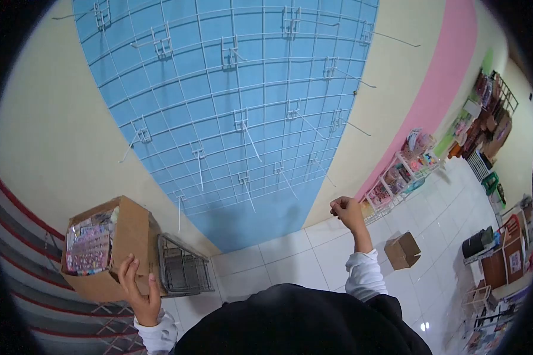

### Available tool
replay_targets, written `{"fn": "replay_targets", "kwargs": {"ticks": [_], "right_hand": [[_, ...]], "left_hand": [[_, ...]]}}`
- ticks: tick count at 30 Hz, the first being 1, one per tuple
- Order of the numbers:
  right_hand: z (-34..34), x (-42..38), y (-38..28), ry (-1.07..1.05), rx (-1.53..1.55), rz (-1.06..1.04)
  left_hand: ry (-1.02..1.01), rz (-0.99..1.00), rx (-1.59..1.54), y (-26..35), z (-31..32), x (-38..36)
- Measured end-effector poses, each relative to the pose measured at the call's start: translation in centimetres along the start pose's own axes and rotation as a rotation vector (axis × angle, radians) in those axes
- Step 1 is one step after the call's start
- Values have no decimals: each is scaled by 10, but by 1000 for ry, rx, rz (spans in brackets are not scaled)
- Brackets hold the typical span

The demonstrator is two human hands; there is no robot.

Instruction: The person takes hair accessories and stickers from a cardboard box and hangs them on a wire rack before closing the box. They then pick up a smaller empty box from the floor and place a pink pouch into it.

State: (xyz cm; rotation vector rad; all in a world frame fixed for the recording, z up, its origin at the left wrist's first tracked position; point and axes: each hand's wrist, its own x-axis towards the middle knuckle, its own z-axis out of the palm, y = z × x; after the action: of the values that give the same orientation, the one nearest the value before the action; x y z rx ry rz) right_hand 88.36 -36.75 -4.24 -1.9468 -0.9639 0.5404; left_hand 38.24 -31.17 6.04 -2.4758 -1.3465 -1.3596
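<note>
My left hand (140, 290) is at the near corner of a cardboard box (135, 234), its fingers stretched up along the side and its thumb apart. Packets of small pink and purple items (90, 245) fill the top of this box. Out to the right, my right hand (347, 214) is raised in front of the wall, fingers curled together; I cannot tell whether anything is between them. Ahead stands a white wire grid (216, 97) against a blue wall panel, with several bare display hooks (251, 142) sticking out of it.
Beside the box is a dark wire basket or cart (183, 266). A small open carton (403, 251) lies on the white tiled floor (290, 260). Along the right wall runs a white rack (397, 180) of goods. Red-edged grey slats (26, 260) rise at the left.
</note>
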Motion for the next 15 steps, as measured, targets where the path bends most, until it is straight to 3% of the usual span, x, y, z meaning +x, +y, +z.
{"fn": "replay_targets", "kwargs": {"ticks": [10, 12, 15], "right_hand": [[55, 12, -7, -98, -214, -141], [65, 9, -2, -286, -358, -275], [81, 0, -13, -620, -441, -245]], "left_hand": [[36, -144, 166, 14, -24, -26], [58, -148, 234, 13, -39, -31], [177, -179, 399, -2, -58, -44]]}}
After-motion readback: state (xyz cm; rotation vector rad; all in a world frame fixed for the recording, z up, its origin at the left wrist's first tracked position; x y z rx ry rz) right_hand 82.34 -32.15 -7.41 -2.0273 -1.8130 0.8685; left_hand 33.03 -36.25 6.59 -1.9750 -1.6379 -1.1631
